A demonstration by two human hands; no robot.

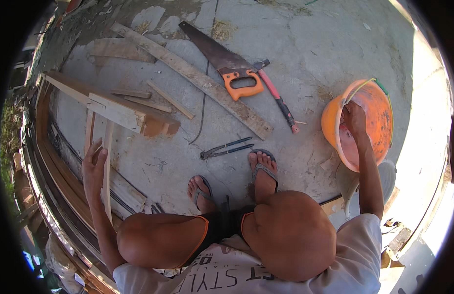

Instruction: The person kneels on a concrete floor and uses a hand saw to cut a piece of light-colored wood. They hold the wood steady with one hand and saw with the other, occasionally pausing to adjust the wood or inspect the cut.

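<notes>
My right hand [355,118] reaches into a tilted orange bucket [331,122] at the right; its fingertips are hard to make out against the inside wall. The bucket has a thin handle with a green part. On the left, my left hand [93,167] is raised with its fingers apart and loosely bent. It is beside a narrow upright wooden strip [108,171] and holds nothing that I can see. Just beyond it lies a wooden frame piece [116,112] with a thick block end [160,126].
A handsaw [214,51] with an orange grip lies by a long plank [187,76]. Right of it is a hammer [278,98] with a red and black handle. Pincers [227,148] rest before my feet. Thin wood offcuts [170,99] lie scattered. A grey container [386,179] stands behind the bucket.
</notes>
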